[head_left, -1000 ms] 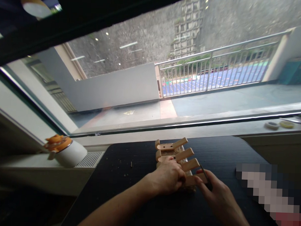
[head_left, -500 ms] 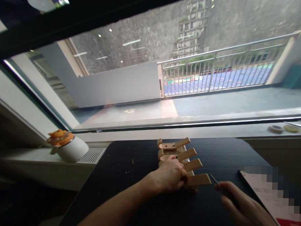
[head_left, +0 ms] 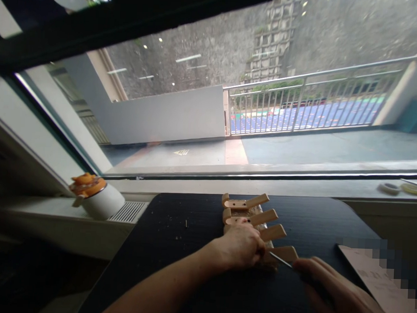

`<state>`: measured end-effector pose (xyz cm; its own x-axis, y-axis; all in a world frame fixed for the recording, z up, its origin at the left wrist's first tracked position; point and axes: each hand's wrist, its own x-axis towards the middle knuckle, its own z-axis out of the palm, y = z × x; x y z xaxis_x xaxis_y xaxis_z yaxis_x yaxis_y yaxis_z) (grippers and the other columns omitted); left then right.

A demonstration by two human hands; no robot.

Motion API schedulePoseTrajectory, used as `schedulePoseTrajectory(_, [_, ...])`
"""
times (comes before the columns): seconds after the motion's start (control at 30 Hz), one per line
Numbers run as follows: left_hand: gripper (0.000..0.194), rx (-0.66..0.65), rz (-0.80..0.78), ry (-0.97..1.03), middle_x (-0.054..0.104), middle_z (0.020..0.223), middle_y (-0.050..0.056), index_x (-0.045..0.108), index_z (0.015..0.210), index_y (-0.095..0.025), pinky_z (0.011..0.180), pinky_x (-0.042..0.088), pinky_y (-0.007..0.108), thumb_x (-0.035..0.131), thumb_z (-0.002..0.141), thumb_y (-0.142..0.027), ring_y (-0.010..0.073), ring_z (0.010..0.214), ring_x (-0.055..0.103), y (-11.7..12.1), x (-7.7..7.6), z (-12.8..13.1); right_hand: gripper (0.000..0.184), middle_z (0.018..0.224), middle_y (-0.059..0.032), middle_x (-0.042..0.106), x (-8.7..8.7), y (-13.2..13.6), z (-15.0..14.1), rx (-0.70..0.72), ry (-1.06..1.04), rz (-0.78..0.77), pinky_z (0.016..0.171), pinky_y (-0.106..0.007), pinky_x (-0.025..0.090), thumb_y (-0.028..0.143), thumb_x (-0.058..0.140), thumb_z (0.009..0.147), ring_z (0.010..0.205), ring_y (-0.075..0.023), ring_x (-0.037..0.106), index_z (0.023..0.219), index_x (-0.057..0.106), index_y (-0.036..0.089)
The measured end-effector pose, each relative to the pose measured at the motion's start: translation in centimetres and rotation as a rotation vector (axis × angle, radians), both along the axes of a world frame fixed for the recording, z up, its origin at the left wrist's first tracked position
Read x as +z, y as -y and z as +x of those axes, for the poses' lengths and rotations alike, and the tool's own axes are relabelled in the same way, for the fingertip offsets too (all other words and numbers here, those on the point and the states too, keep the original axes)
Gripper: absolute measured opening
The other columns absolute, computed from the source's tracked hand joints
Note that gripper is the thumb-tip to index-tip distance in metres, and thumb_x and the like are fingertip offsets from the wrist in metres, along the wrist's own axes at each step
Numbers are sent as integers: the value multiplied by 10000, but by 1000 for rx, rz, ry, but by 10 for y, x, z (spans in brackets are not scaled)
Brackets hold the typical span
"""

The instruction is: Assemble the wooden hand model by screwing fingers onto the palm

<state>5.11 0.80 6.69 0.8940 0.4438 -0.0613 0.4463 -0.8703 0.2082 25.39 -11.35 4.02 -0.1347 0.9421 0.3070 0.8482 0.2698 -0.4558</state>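
Observation:
A wooden hook rack (head_left: 264, 217) lies on the dark table, with several pale hooks side by side along a rough board. My left hand (head_left: 244, 243) is closed over its near part, fingers curled around the wood and hiding some of the hooks. At the lower right, my right hand (head_left: 330, 284) grips a screwdriver (head_left: 280, 260). Its thin metal shaft points left across the nearest hook, with the tip close to my left fingers. Whether the tip sits in a screw is hidden. Dark screw heads show on the farther hooks.
On the black table (head_left: 139, 263) a small screw (head_left: 186, 223) stands among light crumbs to the left. A pinkish printed sheet or box (head_left: 365, 271) lies at the right. An orange-lidded white pot (head_left: 104, 201) and tape rolls (head_left: 389, 188) sit on the sill under the window.
My right hand has brought the screwdriver from beyond the nearest hook's end leftward over that hook, its tip now near my left fingers. My left hand keeps its hold. The view has shifted slightly.

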Motion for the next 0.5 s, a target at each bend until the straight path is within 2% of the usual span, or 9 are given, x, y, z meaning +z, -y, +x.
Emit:
schedulePoseTrajectory(0.07, [113,4,9,-16,693,810,4,695,765,-215,984,338,444,586,787,-234,190,832,615,1,1,0,238,854,-5,722,-3,-7,1,-89,-10,32,531,-197,512,325,506,807,673,-159,688,998,633,264])
schedulePoseTrajectory(0.17, [130,4,20,-20,694,808,9,700,772,-219,976,348,440,577,800,-251,192,829,615,2,2,0,350,860,-37,728,-10,-21,1,-229,-57,54,538,-245,523,437,546,787,658,-193,689,1051,634,226])
schedulePoseTrajectory(0.33, [122,-22,92,-6,691,805,7,707,782,-224,1002,322,451,586,792,-233,199,853,604,5,2,-2,325,950,-39,733,-23,-33,-1,-203,-158,-12,673,-263,536,437,560,806,848,-224,689,1033,663,228])
schedulePoseTrajectory(0.5, [191,-32,208,1,678,810,30,694,773,-194,1002,317,455,539,852,-272,210,871,596,9,4,-4,368,938,-41,737,-31,-31,-3,-250,-218,-10,674,-286,523,474,555,796,830,-236,688,1044,666,226])
